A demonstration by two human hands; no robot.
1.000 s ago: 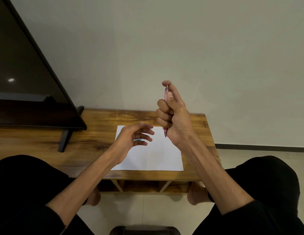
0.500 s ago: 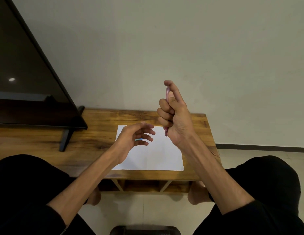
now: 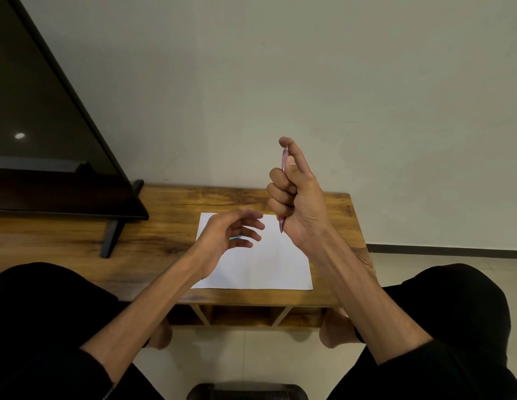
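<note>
Pointing tip-down, upright pink pen (image 3: 284, 160) in right hand (image 3: 302, 203).

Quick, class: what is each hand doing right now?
Left hand: open, fingers relaxed, above the white sheet of paper.
Right hand: closed around a slim pink plastic pen, tip down.

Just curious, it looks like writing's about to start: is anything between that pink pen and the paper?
Nothing visible lies under the pen tip; the sheet there is bare. The left hand hovers over the sheet's left part.
</note>
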